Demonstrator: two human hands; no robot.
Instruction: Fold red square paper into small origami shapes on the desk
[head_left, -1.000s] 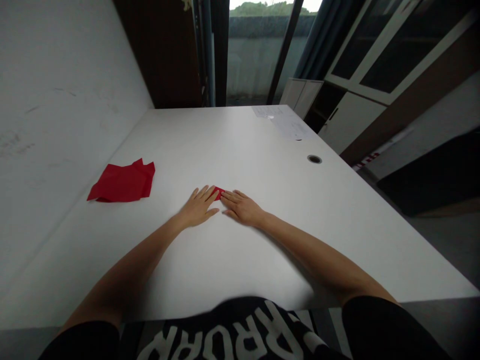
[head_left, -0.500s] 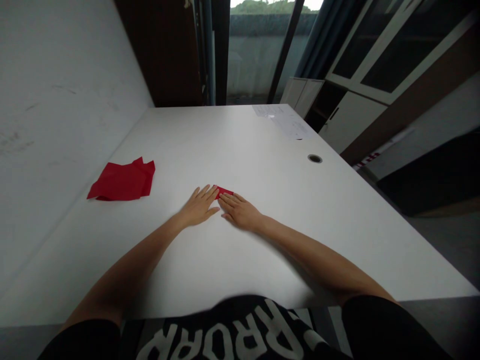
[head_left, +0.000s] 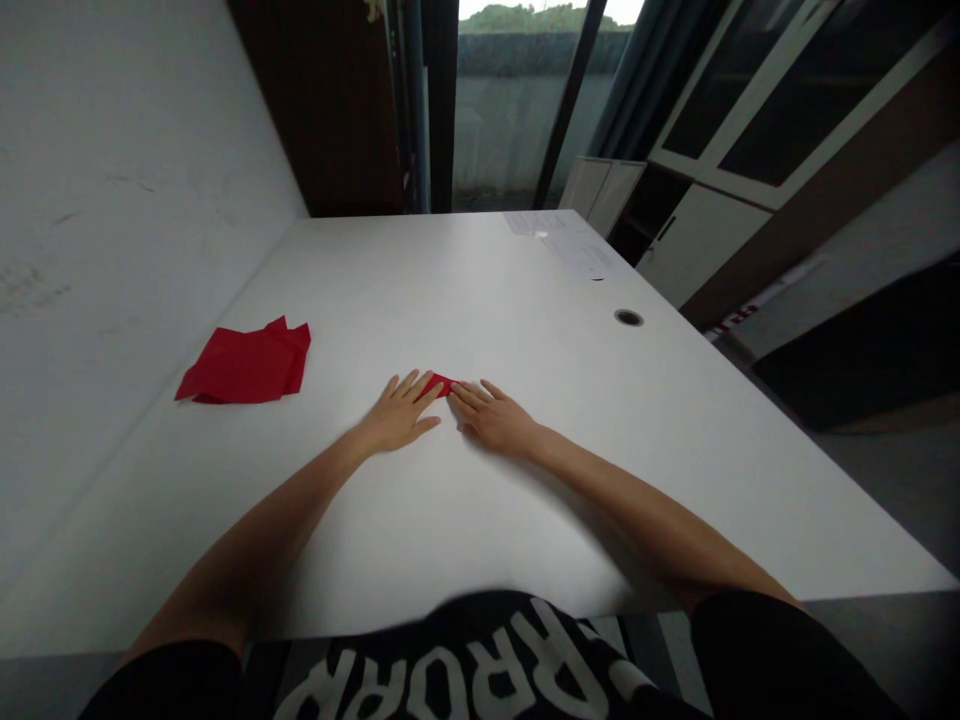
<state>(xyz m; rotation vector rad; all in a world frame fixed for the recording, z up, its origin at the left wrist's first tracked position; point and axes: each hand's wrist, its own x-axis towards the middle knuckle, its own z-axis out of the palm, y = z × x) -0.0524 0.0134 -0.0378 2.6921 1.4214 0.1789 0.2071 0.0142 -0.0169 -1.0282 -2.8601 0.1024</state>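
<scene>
White table (head_left: 465, 290), on which everything below is laid. Red sheets (head_left: 244, 365) — overlapped, placed toward the left edge. Left hand (head_left: 397, 412), fingers spread flat; right hand (head_left: 493, 420), fingers extended. Small red piece (head_left: 445, 382) — centred on the tabletop, partly covered by both hands' fingertips.

Near the centre of the frame are one left hand (head_left: 397, 415) and one right hand (head_left: 495, 422), two in all, with one small red piece (head_left: 447, 381) at their fingers. One red pile (head_left: 244, 365) lies at the left of the frame (how many layers it has cannot be told), and one white table (head_left: 420, 540) spans the middle, with one round hole (head_left: 628, 318) right of centre. Two dark sleeves (head_left: 169, 682) fill the lower corners, and two dark glass panes (head_left: 727, 85) show at upper right.
</scene>
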